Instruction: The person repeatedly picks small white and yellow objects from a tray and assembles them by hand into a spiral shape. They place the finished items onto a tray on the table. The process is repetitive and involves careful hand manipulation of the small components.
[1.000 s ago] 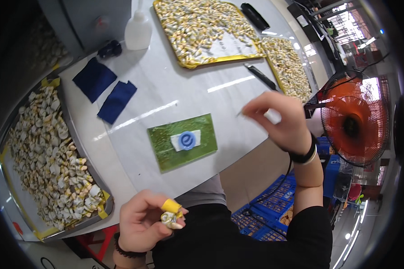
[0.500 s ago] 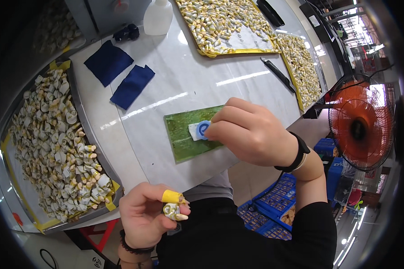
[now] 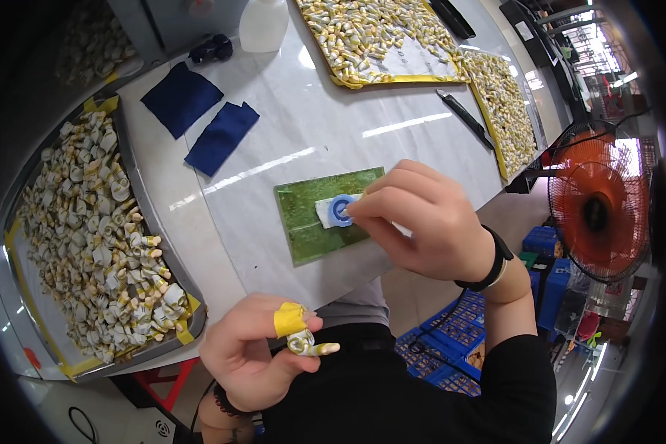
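Note:
My left hand [image 3: 251, 359] pinches a small painted figurine piece [image 3: 301, 341], white with a yellow band and a peach-coloured tip, between thumb and index finger. Yellow tape [image 3: 290, 319] wraps that index finger. Over the table, my right hand [image 3: 429, 218] has its fingertips pinched together at the rim of a small round blue cap [image 3: 340, 211]. Whatever those fingers hold, if anything, is hidden. The cap rests on a white pad [image 3: 323, 214], which lies on a green rectangular plate [image 3: 303, 240].
At left, a tray [image 3: 137, 185] holds a heap of similar white pieces. Two yellow-edged trays [image 3: 392, 78] [image 3: 500, 166] of small pieces lie at the far right, near a black-handled knife [image 3: 466, 118]. Dark blue cloths [image 3: 223, 138], a white bottle [image 3: 263, 28] and an orange fan [image 3: 596, 211] surround the workspace.
My left hand has turned the figurine piece so its peach tip points more to the right. The right fingers stay at the blue cap; the whole view has shifted slightly.

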Available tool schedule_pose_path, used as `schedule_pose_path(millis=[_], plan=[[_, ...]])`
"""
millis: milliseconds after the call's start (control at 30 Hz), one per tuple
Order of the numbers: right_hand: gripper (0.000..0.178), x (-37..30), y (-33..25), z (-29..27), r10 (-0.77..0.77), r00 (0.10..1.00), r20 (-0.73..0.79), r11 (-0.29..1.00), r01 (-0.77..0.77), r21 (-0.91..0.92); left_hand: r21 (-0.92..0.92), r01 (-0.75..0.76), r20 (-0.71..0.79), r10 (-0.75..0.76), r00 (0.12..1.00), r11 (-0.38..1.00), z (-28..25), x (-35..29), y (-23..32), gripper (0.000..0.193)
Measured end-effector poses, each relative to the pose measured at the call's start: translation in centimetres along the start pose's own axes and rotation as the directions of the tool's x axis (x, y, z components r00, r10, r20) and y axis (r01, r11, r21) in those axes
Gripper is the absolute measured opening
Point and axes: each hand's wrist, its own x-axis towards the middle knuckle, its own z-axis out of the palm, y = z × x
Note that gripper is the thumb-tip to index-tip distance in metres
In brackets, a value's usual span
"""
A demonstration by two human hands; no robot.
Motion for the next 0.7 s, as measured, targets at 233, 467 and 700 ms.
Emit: schedule_pose_path(millis=[233,467,700], plan=[[0.021,-1.0,-3.5,-1.4,0.123,0.991,-0.053,0.857,-0.079,0.51,0.024,-0.212,0.065,0.21,0.976,0.977,-0.3,0.1,-0.9,0.035],[0.019,-1.1,-3.9,-0.6,0.008,0.991,-0.131,0.841,0.064,0.538,0.177,-0.243,0.128,0.223,0.966,0.954,-0.1,0.2,-0.5,0.042],[0.014,-1.1,-4.4,0.2,-0.046,0.989,-0.14,0.828,0.116,0.549,0.267,-0.334,0.254,0.268,0.929,0.904,-0.2,1.2,0.8,0.033]])
